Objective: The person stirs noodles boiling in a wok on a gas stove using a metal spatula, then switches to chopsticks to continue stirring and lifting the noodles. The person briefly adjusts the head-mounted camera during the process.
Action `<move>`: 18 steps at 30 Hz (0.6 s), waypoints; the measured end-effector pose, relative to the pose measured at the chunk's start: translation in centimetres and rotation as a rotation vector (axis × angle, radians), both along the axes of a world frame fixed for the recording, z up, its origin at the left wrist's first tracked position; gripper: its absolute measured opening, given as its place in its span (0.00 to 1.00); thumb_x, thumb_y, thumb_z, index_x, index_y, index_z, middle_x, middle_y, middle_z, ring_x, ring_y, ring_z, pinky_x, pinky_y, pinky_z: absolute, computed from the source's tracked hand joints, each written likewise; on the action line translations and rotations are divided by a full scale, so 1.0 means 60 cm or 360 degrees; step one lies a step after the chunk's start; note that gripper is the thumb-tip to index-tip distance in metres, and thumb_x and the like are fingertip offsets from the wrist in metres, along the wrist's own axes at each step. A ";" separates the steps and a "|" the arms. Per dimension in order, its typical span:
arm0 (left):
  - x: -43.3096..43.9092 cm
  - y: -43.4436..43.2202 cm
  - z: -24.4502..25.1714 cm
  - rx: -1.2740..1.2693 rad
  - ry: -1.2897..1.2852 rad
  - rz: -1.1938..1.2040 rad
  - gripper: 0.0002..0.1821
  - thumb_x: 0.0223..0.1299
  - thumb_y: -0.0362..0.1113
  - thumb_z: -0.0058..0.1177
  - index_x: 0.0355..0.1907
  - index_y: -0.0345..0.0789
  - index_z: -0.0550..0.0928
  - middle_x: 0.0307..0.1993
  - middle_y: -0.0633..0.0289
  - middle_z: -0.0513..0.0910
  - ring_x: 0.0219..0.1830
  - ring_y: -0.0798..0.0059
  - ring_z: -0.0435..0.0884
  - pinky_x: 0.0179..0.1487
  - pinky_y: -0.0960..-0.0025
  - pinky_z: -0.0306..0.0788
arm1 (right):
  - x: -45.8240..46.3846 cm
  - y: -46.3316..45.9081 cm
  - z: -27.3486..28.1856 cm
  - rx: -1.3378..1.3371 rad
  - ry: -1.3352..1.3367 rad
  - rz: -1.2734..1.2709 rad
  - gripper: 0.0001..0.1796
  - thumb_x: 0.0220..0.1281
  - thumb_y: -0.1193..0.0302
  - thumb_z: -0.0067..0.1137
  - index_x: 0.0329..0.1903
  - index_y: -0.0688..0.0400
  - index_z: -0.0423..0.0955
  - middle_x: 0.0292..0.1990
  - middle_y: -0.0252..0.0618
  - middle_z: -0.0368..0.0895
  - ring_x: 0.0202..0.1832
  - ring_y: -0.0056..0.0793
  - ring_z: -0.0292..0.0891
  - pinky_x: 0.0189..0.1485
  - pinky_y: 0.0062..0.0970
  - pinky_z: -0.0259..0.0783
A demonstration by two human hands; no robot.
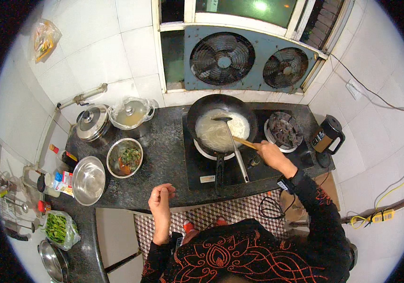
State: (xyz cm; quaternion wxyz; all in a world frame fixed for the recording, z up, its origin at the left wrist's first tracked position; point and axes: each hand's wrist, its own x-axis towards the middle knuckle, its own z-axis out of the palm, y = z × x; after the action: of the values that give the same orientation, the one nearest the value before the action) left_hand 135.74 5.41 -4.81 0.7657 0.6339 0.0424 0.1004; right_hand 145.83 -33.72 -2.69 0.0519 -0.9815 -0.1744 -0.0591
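My right hand [273, 156] grips a pair of wooden chopsticks [245, 142], whose tips reach into a black wok [222, 100] on the gas stove [197, 155]. Pale noodles [214, 134] lie in cloudy liquid inside the wok. A metal ladle [236, 152] leans across the wok's rim, bowl inward, its handle end over the stove front. The wok's own black handle [219, 169] points towards me. My left hand [161, 201], fingers curled and seemingly holding nothing, hovers at the counter's front edge. Nearest to it on the counter stands a steel bowl of chopped greens and red sauce [130, 159].
Left on the dark counter [159, 141] are an empty steel bowl [88, 180], a lidded pot [92, 122], a plastic-covered pot [130, 112], a sauce bottle [65, 156] and bagged greens [59, 228]. A second burner [283, 131] and an electric kettle [327, 136] stand right.
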 end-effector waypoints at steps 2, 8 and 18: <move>0.000 0.002 -0.002 0.0021 -0.0014 -0.0043 0.09 0.66 0.33 0.42 0.38 0.32 0.77 0.32 0.63 0.80 0.34 0.81 0.76 0.38 0.78 0.71 | 0.007 0.014 -0.010 0.0094 -0.0106 0.0070 0.14 0.54 0.76 0.50 0.45 0.58 0.73 0.27 0.50 0.71 0.29 0.50 0.72 0.32 0.42 0.69; 0.011 0.008 0.001 0.0002 -0.0042 -0.0044 0.09 0.65 0.31 0.42 0.39 0.32 0.77 0.32 0.63 0.80 0.34 0.81 0.76 0.39 0.77 0.71 | 0.022 0.004 -0.005 0.0158 -0.0058 -0.0074 0.13 0.52 0.75 0.52 0.43 0.61 0.73 0.30 0.53 0.74 0.34 0.52 0.74 0.37 0.42 0.70; 0.018 0.003 0.003 0.0018 -0.0057 -0.0091 0.09 0.65 0.30 0.42 0.38 0.31 0.78 0.32 0.64 0.79 0.34 0.82 0.76 0.38 0.78 0.71 | -0.019 0.004 -0.005 0.0517 0.0178 -0.0362 0.22 0.49 0.73 0.60 0.50 0.60 0.69 0.36 0.52 0.72 0.40 0.51 0.70 0.43 0.40 0.67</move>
State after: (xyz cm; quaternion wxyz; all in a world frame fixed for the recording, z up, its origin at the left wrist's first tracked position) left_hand 136.79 5.59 -4.62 0.7653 0.6373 0.0100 0.0900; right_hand 144.67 -33.48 -2.98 0.2122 -0.9754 -0.0474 -0.0373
